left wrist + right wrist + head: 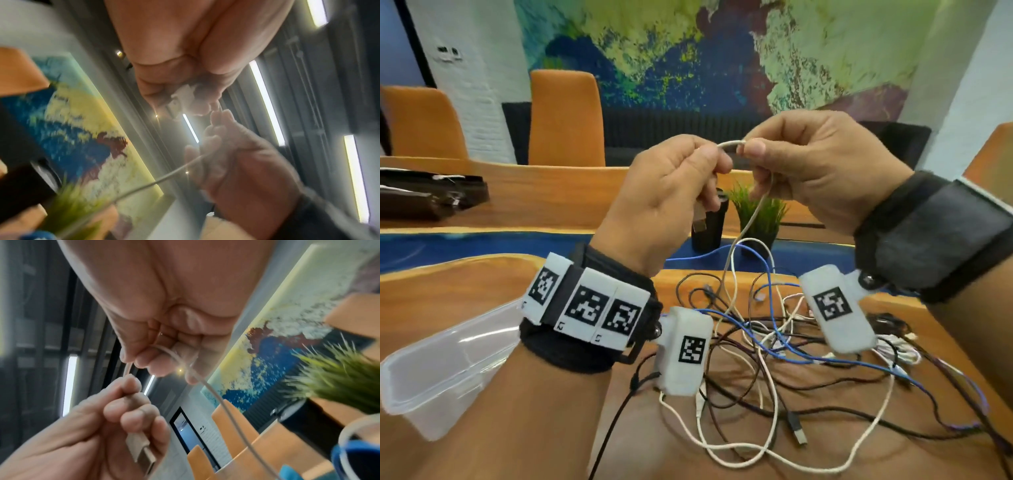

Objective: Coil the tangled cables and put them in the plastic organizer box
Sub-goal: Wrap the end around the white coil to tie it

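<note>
Both hands are raised above the wooden table (465, 301) with one white cable (751, 212) between them. My left hand (717, 166) grips the cable's end, its USB plug (700, 221) sticking out below the fingers; the plug also shows in the right wrist view (141, 449). Just to the right, my right hand (748, 145) pinches the same cable between thumb and forefinger. From there the cable hangs down into the tangle of white, blue and black cables (791, 346) on the table. The clear plastic organizer box (445, 363) lies open at the lower left.
A small potted grass plant (760, 209) and a black cylinder (710, 226) stand behind the hands. Dark folders (424, 195) lie at the far left. Orange chairs (566, 120) line the table's far side.
</note>
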Action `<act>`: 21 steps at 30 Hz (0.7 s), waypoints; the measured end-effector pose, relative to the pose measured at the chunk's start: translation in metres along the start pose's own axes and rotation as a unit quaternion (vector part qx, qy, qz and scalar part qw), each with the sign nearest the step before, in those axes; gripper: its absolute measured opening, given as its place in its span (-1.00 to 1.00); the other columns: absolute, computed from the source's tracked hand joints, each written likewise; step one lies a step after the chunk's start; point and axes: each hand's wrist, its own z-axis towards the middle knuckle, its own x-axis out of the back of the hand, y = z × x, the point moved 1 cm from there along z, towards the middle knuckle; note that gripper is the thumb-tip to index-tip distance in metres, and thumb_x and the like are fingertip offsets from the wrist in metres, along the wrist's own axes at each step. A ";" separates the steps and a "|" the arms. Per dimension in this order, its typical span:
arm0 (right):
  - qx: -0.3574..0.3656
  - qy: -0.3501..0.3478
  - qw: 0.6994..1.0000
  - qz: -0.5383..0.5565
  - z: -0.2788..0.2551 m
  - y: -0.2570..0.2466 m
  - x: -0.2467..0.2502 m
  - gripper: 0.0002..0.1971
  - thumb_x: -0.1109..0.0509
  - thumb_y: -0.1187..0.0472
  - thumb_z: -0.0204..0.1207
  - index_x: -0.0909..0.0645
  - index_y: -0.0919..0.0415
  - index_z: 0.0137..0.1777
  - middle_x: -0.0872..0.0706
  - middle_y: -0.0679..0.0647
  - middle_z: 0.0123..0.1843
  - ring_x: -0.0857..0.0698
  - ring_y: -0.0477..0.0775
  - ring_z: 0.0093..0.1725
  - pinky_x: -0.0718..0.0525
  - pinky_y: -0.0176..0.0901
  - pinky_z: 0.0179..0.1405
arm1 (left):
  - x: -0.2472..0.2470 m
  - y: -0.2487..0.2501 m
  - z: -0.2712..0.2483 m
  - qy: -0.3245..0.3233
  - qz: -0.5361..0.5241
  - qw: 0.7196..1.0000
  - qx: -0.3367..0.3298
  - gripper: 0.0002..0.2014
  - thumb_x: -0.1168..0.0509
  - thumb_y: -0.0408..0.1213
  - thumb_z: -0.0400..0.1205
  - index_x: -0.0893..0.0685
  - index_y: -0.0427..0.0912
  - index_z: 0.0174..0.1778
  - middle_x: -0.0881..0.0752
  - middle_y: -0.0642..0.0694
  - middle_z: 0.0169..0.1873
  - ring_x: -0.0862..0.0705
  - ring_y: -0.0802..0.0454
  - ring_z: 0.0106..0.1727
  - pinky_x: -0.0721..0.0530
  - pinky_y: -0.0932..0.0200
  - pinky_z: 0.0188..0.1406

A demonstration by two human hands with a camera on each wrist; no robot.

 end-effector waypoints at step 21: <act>-0.129 -0.033 0.970 -0.205 0.017 -0.007 -0.017 -0.80 -0.40 0.18 0.64 -0.73 0.33 -0.04 -0.78 0.20 -0.15 -0.76 0.07 -0.17 -0.83 0.01 -0.09 | 0.017 0.029 0.000 0.027 -0.273 0.962 -0.009 -0.71 -0.02 -0.31 0.77 -0.59 -0.16 -0.19 -0.39 0.05 -0.53 -0.39 0.09 -0.46 -0.48 0.11 -0.31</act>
